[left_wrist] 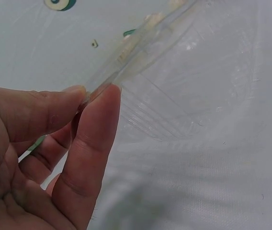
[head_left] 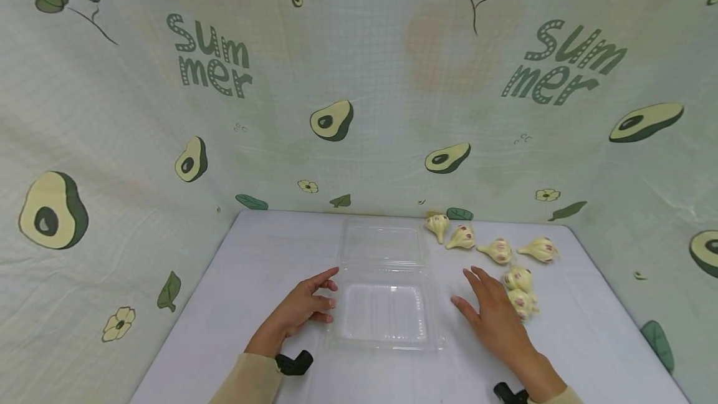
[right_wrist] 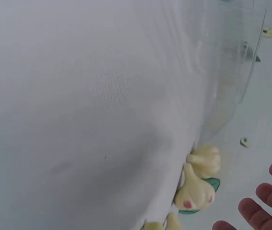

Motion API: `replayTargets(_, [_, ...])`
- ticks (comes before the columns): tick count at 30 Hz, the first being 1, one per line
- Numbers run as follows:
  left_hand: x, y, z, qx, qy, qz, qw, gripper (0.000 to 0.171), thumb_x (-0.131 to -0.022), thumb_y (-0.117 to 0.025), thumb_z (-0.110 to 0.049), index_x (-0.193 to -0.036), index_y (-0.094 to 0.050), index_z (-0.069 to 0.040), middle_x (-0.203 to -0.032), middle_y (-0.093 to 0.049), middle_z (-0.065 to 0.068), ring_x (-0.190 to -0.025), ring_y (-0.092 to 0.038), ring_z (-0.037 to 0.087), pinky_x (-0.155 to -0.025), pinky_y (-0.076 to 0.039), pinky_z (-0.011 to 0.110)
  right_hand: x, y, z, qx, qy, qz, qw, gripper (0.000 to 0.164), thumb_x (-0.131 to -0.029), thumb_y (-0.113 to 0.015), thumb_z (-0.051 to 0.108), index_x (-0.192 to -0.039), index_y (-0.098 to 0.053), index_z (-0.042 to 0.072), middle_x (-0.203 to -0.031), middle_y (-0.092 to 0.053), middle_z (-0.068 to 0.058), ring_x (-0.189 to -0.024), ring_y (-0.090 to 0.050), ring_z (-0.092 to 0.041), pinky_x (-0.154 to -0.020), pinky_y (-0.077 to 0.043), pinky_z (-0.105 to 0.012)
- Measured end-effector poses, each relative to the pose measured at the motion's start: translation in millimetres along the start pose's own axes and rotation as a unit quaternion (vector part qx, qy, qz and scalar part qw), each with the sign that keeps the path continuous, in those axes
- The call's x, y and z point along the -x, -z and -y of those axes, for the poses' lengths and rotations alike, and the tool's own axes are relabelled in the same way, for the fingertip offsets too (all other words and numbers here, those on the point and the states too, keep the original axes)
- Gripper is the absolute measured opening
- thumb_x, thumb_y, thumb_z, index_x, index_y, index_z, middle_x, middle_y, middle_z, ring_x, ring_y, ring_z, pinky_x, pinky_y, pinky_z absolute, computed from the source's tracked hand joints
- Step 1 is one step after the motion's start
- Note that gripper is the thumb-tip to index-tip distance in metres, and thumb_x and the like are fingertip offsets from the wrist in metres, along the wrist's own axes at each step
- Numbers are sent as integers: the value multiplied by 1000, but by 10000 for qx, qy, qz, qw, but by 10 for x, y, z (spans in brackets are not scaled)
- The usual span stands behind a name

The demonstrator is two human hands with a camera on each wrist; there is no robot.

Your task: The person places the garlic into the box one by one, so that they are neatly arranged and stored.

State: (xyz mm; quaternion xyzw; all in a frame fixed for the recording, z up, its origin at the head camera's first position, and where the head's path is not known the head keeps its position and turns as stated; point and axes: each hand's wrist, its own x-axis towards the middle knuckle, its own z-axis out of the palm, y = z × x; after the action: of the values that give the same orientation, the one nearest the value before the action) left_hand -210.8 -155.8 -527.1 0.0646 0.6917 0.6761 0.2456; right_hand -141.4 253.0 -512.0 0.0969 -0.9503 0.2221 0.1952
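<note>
A clear plastic clamshell box (head_left: 387, 317) lies opened out on the table, its lid (head_left: 384, 247) folded back towards the far side. My left hand (head_left: 303, 307) is at the box's left side; in the left wrist view its thumb and a finger pinch the clear plastic edge (left_wrist: 108, 80). To the right of the box my right hand (head_left: 496, 317) hovers with spread, relaxed fingers and holds nothing. Just beyond and beside it are several garlic bulbs (head_left: 496, 250), cream with reddish patches. The right wrist view shows some bulbs (right_wrist: 195, 194) beyond the fingers (right_wrist: 270, 206).
The garlic bulbs run along the table's back right, with two bulbs (head_left: 518, 279) close together nearer the right hand. A white table (head_left: 589, 329) carries everything. Behind and at both sides hangs a pale cloth (head_left: 387, 80) printed with avocados and lettering.
</note>
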Motion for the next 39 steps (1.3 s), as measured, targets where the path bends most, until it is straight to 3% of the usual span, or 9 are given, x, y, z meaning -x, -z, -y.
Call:
replayTargets(5, [8, -5, -5, 4, 11, -59, 10000, 78, -95, -69, 7, -164, -40, -14, -144, -45, 19, -73, -57, 15, -66, -62, 26, 67, 111, -139, 62, -257, 16, 9996, 62, -97, -77, 29, -145, -54, -3, -150, -50, -26, -137, -45, -51, -105, -42, -72])
replayTargets(11, [5, -16, 9, -16, 6, -91, 10000, 77, -95, -68, 7, -164, -40, -14, -139, -47, 17, -71, -56, 14, -67, -63, 27, 125, 177, -213, 206, -354, -44, 9992, 62, -97, -78, 28, -144, -54, -4, -150, -48, -28, -136, -45, -50, -103, -43, -72])
replayTargets(19, [16, -30, 2, -16, 21, -147, 9999, 75, -96, -67, 7, -163, -42, -14, -140, -48, 17, -73, -54, 15, -67, -62, 27, 147, 248, -321, 411, -152, -323, 9985, 73, -83, -89, 18, -145, -54, -1, -148, -49, -28, -131, -46, -51, -96, -46, -71])
replayTargets(25, [26, -35, -3, 6, 24, -131, 9999, 75, -96, -68, 6, -163, -41, -14, -141, -47, 18, -73, -54, 15, -68, -63, 27, 143, 341, -474, 291, -150, -667, 9972, 72, -75, -92, 8, -140, -60, -1, -144, -53, -29, -129, -44, -54, -99, -40, -66])
replayTargets(39, [33, -30, 3, 64, 7, -116, 9999, 75, -96, -69, 6, -163, -41, -13, -140, -47, 19, -77, -57, 17, -69, -63, 27, 240, 365, -782, 306, -453, -512, 9972, 68, -75, -87, 0, -137, -61, -2, -138, -54, -33, -116, -46, -61, -93, -39, -68])
